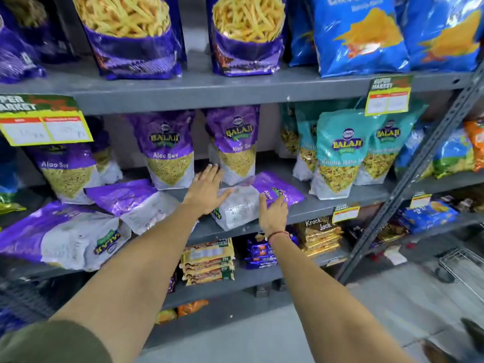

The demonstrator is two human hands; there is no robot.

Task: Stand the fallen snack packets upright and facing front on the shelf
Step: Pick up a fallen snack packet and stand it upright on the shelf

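Head view, one entry. Grey shelf (pixel 327 205), middle tier: three purple Aloo Sev packets lie fallen along the front edge, backs up. Fallen packet nearest centre (pixel 258 199) lies tilted, purple top toward the right, white base toward the left. Left hand (pixel 207 191): fingers spread flat, palm over the packet's white end, apparently touching it. Right hand (pixel 272 212): fingers loosely open, resting on the packet's near edge; nothing pinched. Second fallen packet (pixel 136 204) and third fallen packet (pixel 62 237) lie further left, untouched. Upright Aloo Sev packets (pixel 167 150) stand behind, facing front; teal packets (pixel 337 153) stand to the right.

Handling, judged: filmy pouch, glossy and likely slippery, light, air-cushioned, contents brittle. Squeezing the middle risks crushing. Better hold: both side seams or the top seal, then pivot onto the flat gusset base, printed face outward.
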